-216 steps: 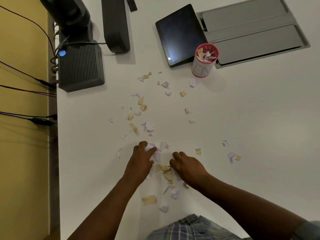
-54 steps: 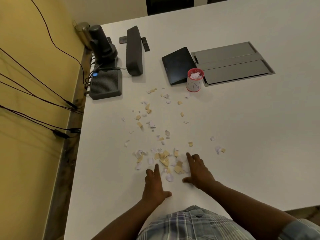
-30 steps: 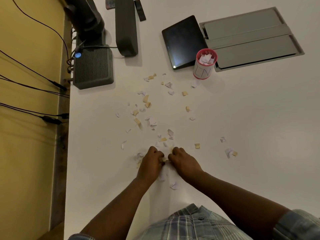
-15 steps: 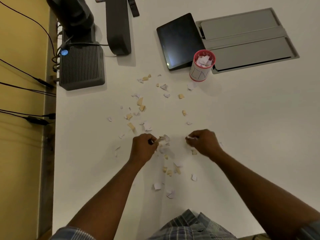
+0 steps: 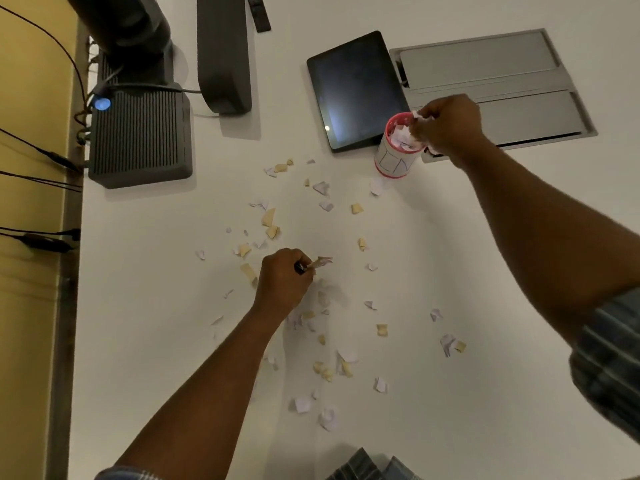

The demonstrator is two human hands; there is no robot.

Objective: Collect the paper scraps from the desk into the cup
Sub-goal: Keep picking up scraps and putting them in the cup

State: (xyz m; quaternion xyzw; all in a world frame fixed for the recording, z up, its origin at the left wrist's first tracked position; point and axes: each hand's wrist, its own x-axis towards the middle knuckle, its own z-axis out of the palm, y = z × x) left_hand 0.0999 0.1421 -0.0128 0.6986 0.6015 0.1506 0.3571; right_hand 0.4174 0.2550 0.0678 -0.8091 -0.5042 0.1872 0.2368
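White scraps bunch in my right hand [image 5: 446, 124], fingers curled tight around them right over the mouth of the cup [image 5: 394, 157], knuckles brushing its red rim. My left hand [image 5: 284, 282] sits low over the middle of the desk [image 5: 485, 271], fist closed on a little wad of paper, a crumpled bit poking out past my thumb. All around that fist the paper scraps [image 5: 332, 368] lie scattered, tan ones and white ones mixed: a loose trail running up towards the cup, a thicker patch close to my body, a few strays off to the right under my right forearm. One white piece lies just beside the foot of the cup. The cup is already heaped with white bits, its pale wall marked with pen lines. It stands just in front of the dark tablet [image 5: 356, 91] and touches the corner of the grey hatch [image 5: 502, 84] set into the desktop. Over on the left, a ribbed black box [image 5: 138, 140] with a blue light sits near the yellow wall [image 5: 31, 237], cables trailing across it.
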